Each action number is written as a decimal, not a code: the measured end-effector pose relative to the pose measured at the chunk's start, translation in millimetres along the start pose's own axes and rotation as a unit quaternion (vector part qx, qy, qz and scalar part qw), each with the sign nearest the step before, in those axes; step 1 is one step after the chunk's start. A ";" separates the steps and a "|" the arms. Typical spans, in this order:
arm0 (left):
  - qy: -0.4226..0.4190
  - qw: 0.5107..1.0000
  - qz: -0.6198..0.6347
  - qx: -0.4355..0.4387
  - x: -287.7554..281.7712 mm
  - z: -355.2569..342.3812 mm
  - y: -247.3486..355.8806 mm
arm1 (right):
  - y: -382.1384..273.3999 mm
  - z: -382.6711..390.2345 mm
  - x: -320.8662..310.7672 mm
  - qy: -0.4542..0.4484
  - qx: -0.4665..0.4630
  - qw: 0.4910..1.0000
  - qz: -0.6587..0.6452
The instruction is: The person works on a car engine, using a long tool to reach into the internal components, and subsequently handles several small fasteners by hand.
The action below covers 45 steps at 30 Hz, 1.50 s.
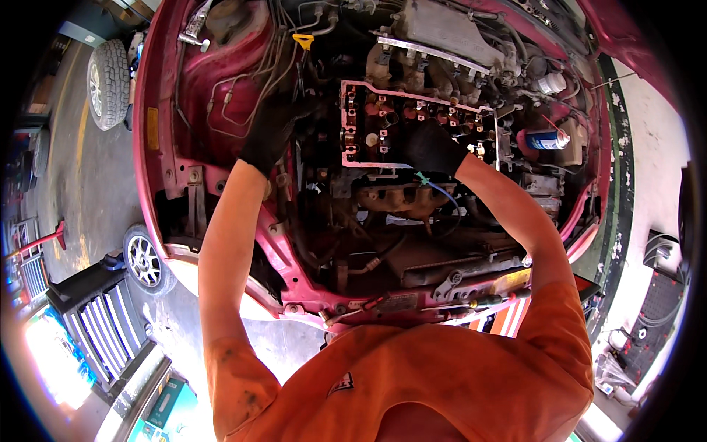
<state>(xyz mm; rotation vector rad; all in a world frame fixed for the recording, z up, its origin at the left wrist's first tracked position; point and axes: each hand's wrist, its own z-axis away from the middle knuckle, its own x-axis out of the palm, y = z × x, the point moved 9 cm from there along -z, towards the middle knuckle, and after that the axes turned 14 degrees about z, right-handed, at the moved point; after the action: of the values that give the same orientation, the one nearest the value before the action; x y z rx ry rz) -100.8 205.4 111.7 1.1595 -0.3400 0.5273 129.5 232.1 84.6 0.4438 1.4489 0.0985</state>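
Both my hands wear black gloves and reach into the engine bay of a red car. My left hand [274,134] is at the left end of the engine, beside the open cylinder head [403,163]; its fingers blend into the dark parts there. Over the right half of the head, my right hand [440,149] reaches down among the valve-train parts, its fingers lost in shadow. Whether either hand holds anything does not show. Just below the right hand runs a thin blue tube [440,189] with a green end, above the rusty exhaust manifold [398,199].
A blue spray can [546,139] with a red straw lies at the bay's right side. A yellow dipstick handle [303,40] stands behind my left hand. Hand tools, including a screwdriver [486,300], rest along the front crossmember [398,303]. Loose wheels [144,259] and a tool chest [103,324] are at left.
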 end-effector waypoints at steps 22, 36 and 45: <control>-0.012 0.999 -0.049 0.013 2.9 -5.8 -5.9 | 12.5 7.7 -1.5 -0.029 0.131 0.988 -0.069; -0.005 0.999 -0.053 -0.007 -1.5 -4.8 -6.5 | -0.1 -6.8 11.7 -0.115 0.040 0.992 0.025; -0.013 0.999 -0.039 -0.004 1.6 -3.0 -6.0 | 3.4 -5.9 19.1 -0.059 0.044 0.997 0.004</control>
<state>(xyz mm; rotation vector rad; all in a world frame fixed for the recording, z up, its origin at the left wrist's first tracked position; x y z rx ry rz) -96.2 206.7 106.8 1.1678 -0.3185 0.4432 127.0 242.8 67.7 0.5187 1.3384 0.0141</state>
